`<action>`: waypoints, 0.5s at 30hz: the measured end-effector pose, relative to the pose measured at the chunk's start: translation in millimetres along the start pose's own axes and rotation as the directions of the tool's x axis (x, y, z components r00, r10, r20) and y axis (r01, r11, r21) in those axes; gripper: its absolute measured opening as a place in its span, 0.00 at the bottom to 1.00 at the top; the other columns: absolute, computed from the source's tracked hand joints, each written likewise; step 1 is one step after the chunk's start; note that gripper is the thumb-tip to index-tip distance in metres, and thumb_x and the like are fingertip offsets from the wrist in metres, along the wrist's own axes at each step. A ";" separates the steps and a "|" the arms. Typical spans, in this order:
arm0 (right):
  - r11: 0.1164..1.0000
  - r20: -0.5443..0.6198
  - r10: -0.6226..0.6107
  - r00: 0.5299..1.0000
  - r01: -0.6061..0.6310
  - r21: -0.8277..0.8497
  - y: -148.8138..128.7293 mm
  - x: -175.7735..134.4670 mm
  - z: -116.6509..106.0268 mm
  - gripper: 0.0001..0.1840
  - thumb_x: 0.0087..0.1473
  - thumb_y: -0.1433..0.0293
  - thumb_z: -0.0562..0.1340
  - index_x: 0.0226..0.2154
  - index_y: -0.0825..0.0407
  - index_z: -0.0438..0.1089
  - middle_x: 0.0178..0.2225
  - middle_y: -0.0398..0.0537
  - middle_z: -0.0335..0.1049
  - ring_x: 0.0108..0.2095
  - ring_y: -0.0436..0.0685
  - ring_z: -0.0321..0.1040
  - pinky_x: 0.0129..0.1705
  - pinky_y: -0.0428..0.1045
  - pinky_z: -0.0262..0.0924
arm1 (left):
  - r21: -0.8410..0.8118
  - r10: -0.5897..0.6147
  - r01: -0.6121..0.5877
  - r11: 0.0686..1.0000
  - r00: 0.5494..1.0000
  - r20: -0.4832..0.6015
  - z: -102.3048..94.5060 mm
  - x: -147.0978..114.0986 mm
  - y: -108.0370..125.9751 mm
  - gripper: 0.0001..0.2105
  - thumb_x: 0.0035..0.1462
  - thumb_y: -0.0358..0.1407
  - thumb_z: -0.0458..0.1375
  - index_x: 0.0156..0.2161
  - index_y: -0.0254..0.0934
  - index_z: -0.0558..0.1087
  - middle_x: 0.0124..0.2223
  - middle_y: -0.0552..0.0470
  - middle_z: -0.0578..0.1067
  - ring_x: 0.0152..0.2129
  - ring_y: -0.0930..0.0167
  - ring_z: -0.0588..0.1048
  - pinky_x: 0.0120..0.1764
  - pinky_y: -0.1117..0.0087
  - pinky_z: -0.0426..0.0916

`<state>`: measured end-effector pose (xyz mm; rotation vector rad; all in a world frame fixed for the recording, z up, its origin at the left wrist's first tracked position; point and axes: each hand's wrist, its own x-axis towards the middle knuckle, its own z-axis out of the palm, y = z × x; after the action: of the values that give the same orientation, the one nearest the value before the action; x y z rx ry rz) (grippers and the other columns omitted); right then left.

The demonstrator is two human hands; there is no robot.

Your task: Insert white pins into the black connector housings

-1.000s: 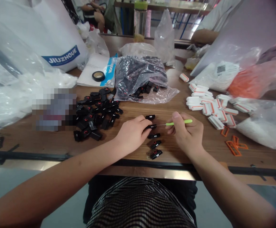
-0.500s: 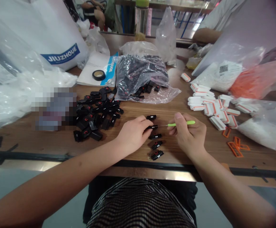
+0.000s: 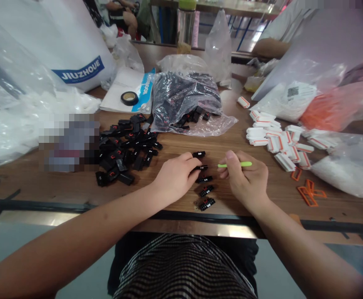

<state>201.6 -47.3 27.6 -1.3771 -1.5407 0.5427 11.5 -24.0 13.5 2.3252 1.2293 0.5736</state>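
Between the fingertips of my left hand [image 3: 178, 174] is a small black connector housing [image 3: 203, 167], pinched against the wooden table. My right hand [image 3: 246, 176] grips a thin tool with a bright green handle [image 3: 239, 164]; its tip points left toward that housing. The tip is too fine to make out clearly. Above the pinched housing lies another black housing [image 3: 199, 154]. Below it, a column of three more runs toward me, the lowest housing [image 3: 207, 204] near the table's front edge. White dots show on their faces.
To the left lies a heap of black housings [image 3: 125, 145]; behind is a clear bag [image 3: 186, 99] full of them. White parts with orange edges [image 3: 281, 141] pile at the right, near loose orange frames [image 3: 309, 193]. Black tape [image 3: 129, 98] rests on a booklet [image 3: 109, 99]. A person's arm [image 3: 271, 46] shows behind.
My right hand has drawn slightly to the left with the green-handled tool, bringing it closer to the pinched housing. My left hand has stayed in place.
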 end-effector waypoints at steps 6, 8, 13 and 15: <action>0.997 -0.089 0.004 0.996 0.002 0.077 -0.7 -1.7 -1.5 0.20 0.63 0.60 0.59 0.23 0.51 0.72 0.20 0.43 0.71 0.17 0.47 0.66 0.20 0.45 0.62 | -0.004 0.012 -0.012 1.000 1.000 -0.005 1.5 -0.3 -0.8 0.08 0.63 0.32 0.56 0.44 0.37 0.76 0.42 0.50 0.74 0.32 0.70 0.74 0.39 0.66 0.70; 0.998 -0.072 0.005 0.997 0.000 0.063 -0.6 -1.4 -1.1 0.20 0.64 0.60 0.59 0.23 0.51 0.72 0.20 0.43 0.72 0.17 0.48 0.66 0.19 0.45 0.62 | -0.006 0.011 -0.011 1.000 1.000 -0.008 1.6 -0.5 -1.0 0.08 0.63 0.31 0.56 0.44 0.37 0.76 0.41 0.50 0.74 0.31 0.71 0.73 0.38 0.67 0.70; 0.998 -0.069 -0.049 0.996 0.051 0.023 1.3 -3.8 -0.1 0.18 0.64 0.63 0.58 0.24 0.50 0.72 0.20 0.42 0.72 0.17 0.48 0.67 0.21 0.46 0.61 | -0.011 0.000 0.000 1.000 1.000 -0.009 0.9 -0.5 -0.1 0.08 0.62 0.31 0.57 0.44 0.36 0.76 0.41 0.50 0.75 0.31 0.71 0.73 0.37 0.66 0.70; 0.994 -0.065 -0.107 0.992 0.105 -0.039 1.9 -6.3 -0.9 0.17 0.64 0.65 0.58 0.24 0.50 0.71 0.21 0.42 0.72 0.19 0.48 0.68 0.23 0.47 0.62 | -0.011 -0.007 0.007 1.000 1.000 -0.007 0.7 -0.4 0.1 0.08 0.62 0.31 0.57 0.44 0.36 0.76 0.41 0.50 0.75 0.31 0.70 0.73 0.38 0.66 0.70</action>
<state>202.6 -52.9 24.2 -1.3185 -1.5657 0.4023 11.7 -24.6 12.9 2.3106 1.2345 0.5856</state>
